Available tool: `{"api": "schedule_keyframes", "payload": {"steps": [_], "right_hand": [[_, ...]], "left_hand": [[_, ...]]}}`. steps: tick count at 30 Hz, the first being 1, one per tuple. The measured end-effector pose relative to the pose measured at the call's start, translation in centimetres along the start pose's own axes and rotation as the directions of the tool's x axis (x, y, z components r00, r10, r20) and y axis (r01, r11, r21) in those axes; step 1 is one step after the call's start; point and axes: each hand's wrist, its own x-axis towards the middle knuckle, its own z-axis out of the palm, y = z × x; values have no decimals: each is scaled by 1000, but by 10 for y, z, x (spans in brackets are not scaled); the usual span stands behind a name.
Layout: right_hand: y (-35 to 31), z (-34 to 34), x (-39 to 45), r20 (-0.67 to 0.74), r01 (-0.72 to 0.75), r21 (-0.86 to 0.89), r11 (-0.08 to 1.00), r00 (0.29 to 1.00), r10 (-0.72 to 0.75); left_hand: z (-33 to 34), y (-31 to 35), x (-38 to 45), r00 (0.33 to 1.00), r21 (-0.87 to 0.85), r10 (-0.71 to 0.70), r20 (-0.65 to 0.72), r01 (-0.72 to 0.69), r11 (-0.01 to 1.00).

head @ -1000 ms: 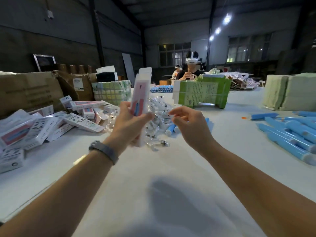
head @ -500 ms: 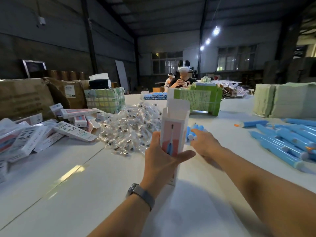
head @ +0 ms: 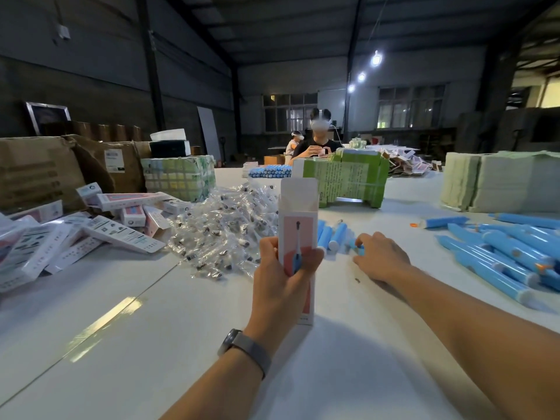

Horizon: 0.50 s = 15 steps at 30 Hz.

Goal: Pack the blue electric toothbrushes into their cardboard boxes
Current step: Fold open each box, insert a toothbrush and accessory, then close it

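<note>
My left hand (head: 283, 280) grips a white and pink cardboard box (head: 298, 225) upright on the white table (head: 181, 344), its top flap open. Just behind the box lie a few blue toothbrush handles (head: 331, 234). My right hand (head: 380, 259) rests on the table beside them, its fingertips pinching the end of one blue toothbrush (head: 359, 248). A larger pile of blue toothbrushes (head: 509, 256) lies at the right.
A heap of clear bags with brush heads (head: 224, 231) sits left of the box. Packed boxes (head: 75, 237) pile up at far left before brown cartons (head: 39, 171). Green bundles (head: 348, 180) and pale stacks (head: 500, 183) stand behind. A person (head: 318, 144) sits across the table.
My left hand has brought the box down from in front of me and stood it on the table. My right hand has moved to the blue toothbrushes behind the box.
</note>
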Motion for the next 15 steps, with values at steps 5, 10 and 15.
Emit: {"api": "schedule_keyframes", "payload": {"steps": [5, 10, 15], "right_hand": [[-3, -26, -4, 65, -131, 146, 981, 990, 122], [-48, -82, -27, -91, 70, 944, 323, 995, 49], [-104, -126, -72, -397, 394, 916, -73, 918, -23]], "left_hand": [[0, 0, 1, 1000, -5, -5, -14, 5, 1000], [-2, -2, 5, 996, 63, 11, -84, -6, 998], [-5, -5, 7, 983, 116, 16, -181, 5, 993]]}}
